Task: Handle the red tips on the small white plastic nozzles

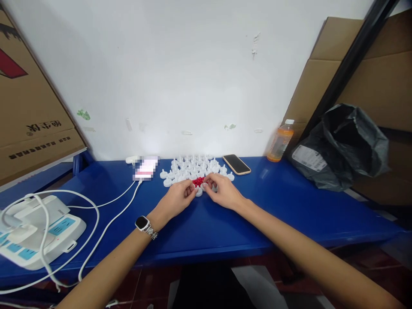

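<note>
Red small pieces (198,181) lie in a heap at the frame's centre, on the blue table (273,206), at the near edge of a cluster of white round caps (193,167). Both hands meet there — the left hand (180,197), a watch (142,224) on its wrist, and the right hand (223,192), each with fingertips pinched at the heap. What exactly each pinches is too small to tell. A phone (236,164) lies just right of the caps, an orange bottle (280,141) farther right, a power strip (35,231) at lower left.

Item count on the bench (289,214): two hands, left hand (179,198) and right hand (224,194); one phone (236,164); one bottle (280,141); one black bag (344,148); two power strips (38,231); several dozen white caps (193,167), exact number not determinable; one cluster of red pieces (198,181)
</note>
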`<state>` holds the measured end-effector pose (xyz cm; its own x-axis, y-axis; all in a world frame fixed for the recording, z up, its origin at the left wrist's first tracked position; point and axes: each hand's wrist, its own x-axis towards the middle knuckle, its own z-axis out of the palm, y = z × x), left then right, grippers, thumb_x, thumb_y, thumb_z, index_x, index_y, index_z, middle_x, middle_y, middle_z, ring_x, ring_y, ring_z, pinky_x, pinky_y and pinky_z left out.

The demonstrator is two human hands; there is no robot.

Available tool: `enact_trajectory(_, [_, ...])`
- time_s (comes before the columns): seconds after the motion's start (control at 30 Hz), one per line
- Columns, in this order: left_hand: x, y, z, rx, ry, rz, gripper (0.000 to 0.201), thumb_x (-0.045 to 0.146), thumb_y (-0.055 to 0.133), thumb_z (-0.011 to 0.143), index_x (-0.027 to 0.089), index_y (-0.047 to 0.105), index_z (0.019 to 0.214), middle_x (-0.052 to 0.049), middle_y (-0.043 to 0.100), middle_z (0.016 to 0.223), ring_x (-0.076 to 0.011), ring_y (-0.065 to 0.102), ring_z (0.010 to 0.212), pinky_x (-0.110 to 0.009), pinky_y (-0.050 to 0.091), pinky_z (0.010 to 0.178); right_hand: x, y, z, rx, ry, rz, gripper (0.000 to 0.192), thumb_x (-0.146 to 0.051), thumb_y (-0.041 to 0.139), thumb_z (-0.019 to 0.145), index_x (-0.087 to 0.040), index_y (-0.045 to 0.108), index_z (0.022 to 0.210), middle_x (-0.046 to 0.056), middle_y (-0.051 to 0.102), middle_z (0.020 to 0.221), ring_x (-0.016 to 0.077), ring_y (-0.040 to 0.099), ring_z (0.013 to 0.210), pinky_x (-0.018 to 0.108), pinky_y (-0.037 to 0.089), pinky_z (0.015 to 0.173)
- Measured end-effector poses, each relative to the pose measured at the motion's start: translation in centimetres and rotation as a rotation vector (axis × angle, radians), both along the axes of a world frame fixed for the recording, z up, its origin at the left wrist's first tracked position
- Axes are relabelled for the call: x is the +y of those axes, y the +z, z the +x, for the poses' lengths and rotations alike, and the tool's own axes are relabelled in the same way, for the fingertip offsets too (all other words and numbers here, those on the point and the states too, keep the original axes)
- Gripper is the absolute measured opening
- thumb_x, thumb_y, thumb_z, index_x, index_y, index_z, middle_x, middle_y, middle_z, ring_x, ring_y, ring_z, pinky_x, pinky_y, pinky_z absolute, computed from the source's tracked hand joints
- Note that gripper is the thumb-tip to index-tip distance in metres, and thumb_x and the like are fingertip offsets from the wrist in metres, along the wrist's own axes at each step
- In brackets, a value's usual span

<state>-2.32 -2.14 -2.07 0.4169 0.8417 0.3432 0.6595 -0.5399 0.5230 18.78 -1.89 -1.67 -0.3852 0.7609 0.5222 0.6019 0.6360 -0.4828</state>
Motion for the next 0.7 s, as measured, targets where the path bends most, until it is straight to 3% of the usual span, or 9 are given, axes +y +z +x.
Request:
enact_trajectory(0.1, [0.4, 1.6, -0.5, -0.054, 0.042, 0.056, 0.029, 0.040, 0.050, 0.094, 0.019, 0.058, 0.077, 0.000, 0.061, 0.069, -0.0135, 0.053, 0.062, -0.027, 0.038, 0.060, 2.0, 1.5, -0.1, -0.003, -0.108, 0.038, 0.011, -0.025, 0.055, 0.090, -0.019, 0.064, 0.091, 0.002, 0.064, 0.075, 0.0165, 0.059, 0.076, 0.027, 0.042, 0.072])
enact_trajectory(0.23, [2.4, 3.6, -0.5, -0.115, 0.075, 0.106, 0.029, 0.040, 0.053, 0.093, 0.018, 0.057, 0.074, 0.001, 0.060, 0.065, -0.0132, 0.052, 0.060, -0.027, 0.037, 0.059, 5.6, 2.5, -1.0, -0.144, -0.208, -0.090, 0.017, -0.030, 0.062, 0.086, -0.019, 0.068, 0.097, 0.003, 0.070, 0.079, 0.0180, 0.063, 0.075, 0.028, 0.040, 0.070])
enact_trajectory(0.37, [3.9, 3.5, 0.1, -0.194, 0.102, 0.163, 0.027, 0.038, 0.051, 0.094, 0.019, 0.057, 0.076, 0.001, 0.058, 0.064, -0.0132, 0.052, 0.060, -0.027, 0.038, 0.059, 7.9, 2.0, -1.7, -0.190, -0.217, -0.160, 0.013, -0.028, 0.064, 0.083, -0.020, 0.072, 0.089, 0.004, 0.074, 0.082, 0.0182, 0.065, 0.075, 0.027, 0.041, 0.069])
enact_trajectory(0.47, [3.8, 2.6, 0.1, -0.225, 0.110, 0.209, 0.023, 0.037, 0.050, 0.095, 0.019, 0.058, 0.083, 0.000, 0.060, 0.072, -0.0142, 0.055, 0.067, -0.028, 0.042, 0.064, 8.2, 1.5, -1.5, -0.093, -0.191, -0.133, 0.011, -0.024, 0.062, 0.083, -0.019, 0.072, 0.083, 0.003, 0.074, 0.083, 0.0170, 0.064, 0.075, 0.027, 0.042, 0.070])
enact_trajectory(0.6, [2.9, 2.2, -0.3, -0.200, 0.094, 0.305, 0.017, 0.035, 0.053, 0.094, 0.020, 0.060, 0.097, -0.004, 0.064, 0.096, -0.0187, 0.059, 0.090, -0.032, 0.047, 0.079, 6.6, 2.1, -1.0, 0.119, -0.217, -0.066, 0.013, -0.027, 0.062, 0.084, -0.019, 0.072, 0.084, 0.003, 0.074, 0.083, 0.0164, 0.062, 0.075, 0.027, 0.043, 0.070])
enact_trajectory(0.7, [2.4, 2.4, -0.3, -0.155, 0.072, 0.329, 0.029, 0.037, 0.058, 0.092, 0.023, 0.059, 0.117, -0.007, 0.063, 0.115, -0.0229, 0.057, 0.107, -0.036, 0.048, 0.089, 4.8, 2.9, -1.4, 0.280, -0.129, -0.054, 0.014, -0.029, 0.062, 0.085, -0.019, 0.072, 0.087, 0.002, 0.073, 0.082, 0.0155, 0.061, 0.075, 0.027, 0.044, 0.071])
